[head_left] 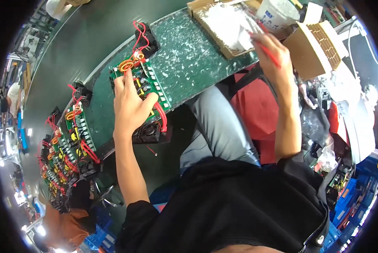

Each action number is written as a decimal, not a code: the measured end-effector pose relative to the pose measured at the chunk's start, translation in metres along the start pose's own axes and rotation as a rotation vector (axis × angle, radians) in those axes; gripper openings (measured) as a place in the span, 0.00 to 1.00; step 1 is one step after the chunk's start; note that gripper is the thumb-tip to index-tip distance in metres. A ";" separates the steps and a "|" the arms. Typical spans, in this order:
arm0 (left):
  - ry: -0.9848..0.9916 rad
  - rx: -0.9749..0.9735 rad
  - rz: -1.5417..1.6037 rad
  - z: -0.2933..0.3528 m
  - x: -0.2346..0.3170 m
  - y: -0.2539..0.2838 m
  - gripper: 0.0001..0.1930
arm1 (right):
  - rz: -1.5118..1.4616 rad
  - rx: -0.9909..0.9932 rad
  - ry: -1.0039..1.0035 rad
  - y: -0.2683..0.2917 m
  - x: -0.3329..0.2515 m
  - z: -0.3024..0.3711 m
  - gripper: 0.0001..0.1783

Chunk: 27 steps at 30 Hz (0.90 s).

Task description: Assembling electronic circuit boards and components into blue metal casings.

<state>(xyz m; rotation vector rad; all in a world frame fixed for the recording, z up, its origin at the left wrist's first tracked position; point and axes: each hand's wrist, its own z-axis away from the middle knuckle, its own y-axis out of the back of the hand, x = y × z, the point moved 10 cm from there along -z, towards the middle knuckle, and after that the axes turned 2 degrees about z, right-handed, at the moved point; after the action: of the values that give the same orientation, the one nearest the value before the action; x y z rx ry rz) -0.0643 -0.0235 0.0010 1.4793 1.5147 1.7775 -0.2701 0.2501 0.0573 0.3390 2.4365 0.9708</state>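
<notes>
My left hand (132, 103) lies over a green circuit board (158, 86), index finger stretched towards an orange coil (126, 65) and thumb spread to the right. Red wires run from the board to a black fan (152, 41) at its far end; another black fan (147, 134) sits at its near end, beside a thick red cable (161, 116). Farther right, my right hand (274, 55) is closed round a slim red-handled tool (270, 55), whose tip I cannot make out. It is held near a cardboard tray (229, 51) containing white material (225, 25).
A white tub (278, 14) stands behind the tray, and a cardboard box (309, 52) with dividers is to its right. Several wired boards (64, 152) line the left of the bench. A red stool (256, 107) is beside my legs. Another person (68, 227) is at lower left.
</notes>
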 end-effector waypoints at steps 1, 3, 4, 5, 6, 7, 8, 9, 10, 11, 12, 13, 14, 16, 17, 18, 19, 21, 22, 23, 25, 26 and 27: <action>-0.003 0.011 0.013 -0.001 0.000 0.001 0.46 | -0.016 -0.010 -0.005 0.002 -0.004 0.003 0.08; -0.007 -0.005 -0.011 0.000 -0.002 -0.001 0.46 | -0.047 -0.011 -0.066 0.017 -0.013 0.007 0.08; -0.030 0.011 -0.002 0.001 -0.004 -0.001 0.46 | -0.090 -0.014 -0.141 0.021 -0.013 0.008 0.09; -0.051 0.024 0.005 0.001 -0.005 -0.001 0.47 | -0.073 0.031 -0.184 0.028 -0.012 0.010 0.07; -0.025 0.012 0.013 0.002 -0.005 0.001 0.46 | -0.201 0.149 -0.303 0.035 -0.006 0.018 0.08; -0.059 0.030 0.003 0.002 -0.005 0.000 0.45 | -0.331 0.263 -0.426 0.036 -0.001 0.029 0.09; -0.091 0.045 -0.010 0.001 -0.006 -0.001 0.45 | -0.613 0.469 -0.482 0.034 -0.001 0.041 0.12; -0.109 0.043 -0.007 -0.001 -0.003 -0.001 0.44 | -0.646 0.472 -0.533 0.030 -0.015 0.048 0.12; -0.110 0.039 0.001 -0.003 -0.001 0.000 0.44 | -0.686 0.479 -0.584 0.026 -0.028 0.056 0.11; -0.111 0.034 0.009 -0.003 0.001 0.000 0.44 | -0.781 0.423 -0.584 0.011 -0.041 0.063 0.10; -0.114 0.029 0.048 -0.004 0.003 0.001 0.44 | -0.834 0.399 -0.553 -0.003 -0.056 0.069 0.09; -0.087 0.018 0.058 -0.005 0.004 0.000 0.44 | -0.856 0.371 -0.589 -0.020 -0.062 0.080 0.09; -0.061 0.008 0.068 -0.005 0.003 -0.001 0.45 | -0.906 0.346 -0.621 -0.032 -0.070 0.085 0.09; -0.063 -0.001 0.041 -0.004 0.003 -0.002 0.45 | -1.036 0.333 -0.728 -0.059 -0.069 0.097 0.11; -0.035 -0.009 0.054 -0.003 0.002 -0.002 0.45 | -1.020 0.315 -0.726 -0.066 -0.067 0.101 0.12; -0.006 -0.016 0.070 -0.003 0.000 -0.002 0.44 | -1.025 0.315 -0.735 -0.070 -0.067 0.102 0.12; -0.004 -0.022 0.065 -0.002 -0.001 -0.003 0.44 | -1.015 0.311 -0.736 -0.073 -0.067 0.102 0.12; -0.021 0.003 0.074 0.000 -0.001 -0.002 0.44 | -1.004 0.307 -0.743 -0.078 -0.068 0.101 0.12; -0.020 -0.002 0.074 0.000 0.000 -0.002 0.44 | -1.026 0.310 -0.740 -0.079 -0.070 0.099 0.12; -0.003 -0.006 0.082 0.001 0.001 0.000 0.44 | -1.048 0.312 -0.736 -0.080 -0.073 0.098 0.12; 0.014 -0.010 0.094 0.000 0.000 0.000 0.44 | -1.049 0.290 -0.743 -0.085 -0.075 0.097 0.12; 0.010 -0.007 0.095 0.000 0.000 -0.001 0.45 | -1.054 0.269 -0.748 -0.087 -0.076 0.097 0.12; 0.008 -0.003 0.094 0.000 0.000 0.000 0.45 | -1.053 0.266 -0.748 -0.087 -0.076 0.097 0.12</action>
<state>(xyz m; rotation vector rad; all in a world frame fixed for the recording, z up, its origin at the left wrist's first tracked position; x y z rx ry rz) -0.0639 -0.0233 0.0009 1.5682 1.4681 1.8400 -0.1587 0.2134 -0.0372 -0.4176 1.6384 0.0168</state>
